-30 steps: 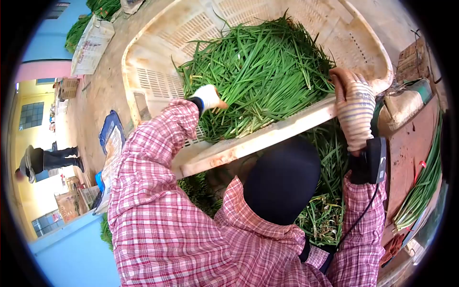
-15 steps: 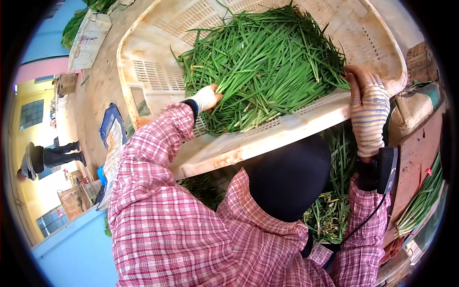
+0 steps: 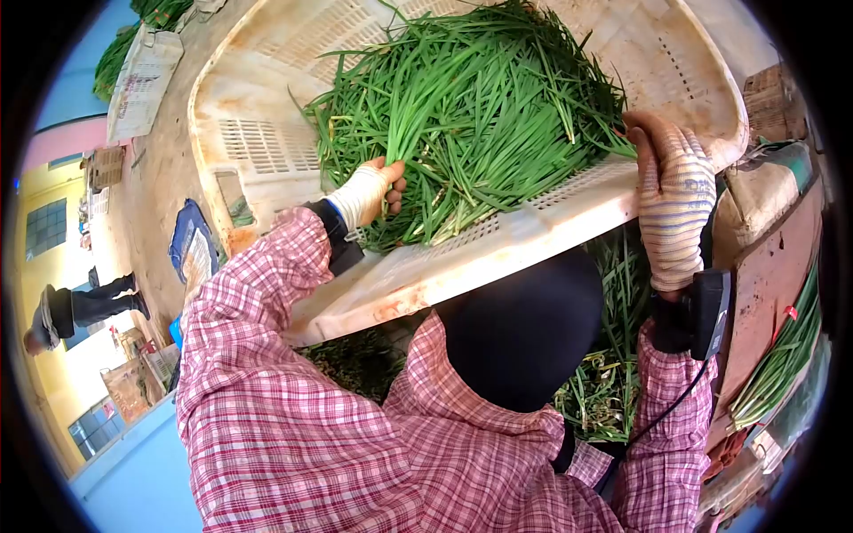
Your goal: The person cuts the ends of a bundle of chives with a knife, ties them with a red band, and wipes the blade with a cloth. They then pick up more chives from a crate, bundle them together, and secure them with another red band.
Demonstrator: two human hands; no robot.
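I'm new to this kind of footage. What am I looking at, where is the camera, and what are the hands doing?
There is no machine here. One fisheye camera worn on a person's head looks down along their checked sleeves. The gloved left hand is closed on a bunch of long green leaves, chive-like, piled in a tilted white slotted crate. The gloved right hand grips the crate's near rim. A black device with a cable sits at the right wrist. More greens lie under the crate, and another person stands far left.

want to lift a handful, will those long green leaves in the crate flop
Likely floppy: the green leaves in the crate are long, thin and tangled, so neighbours probably drag along. The bunch in the left hand looks light.
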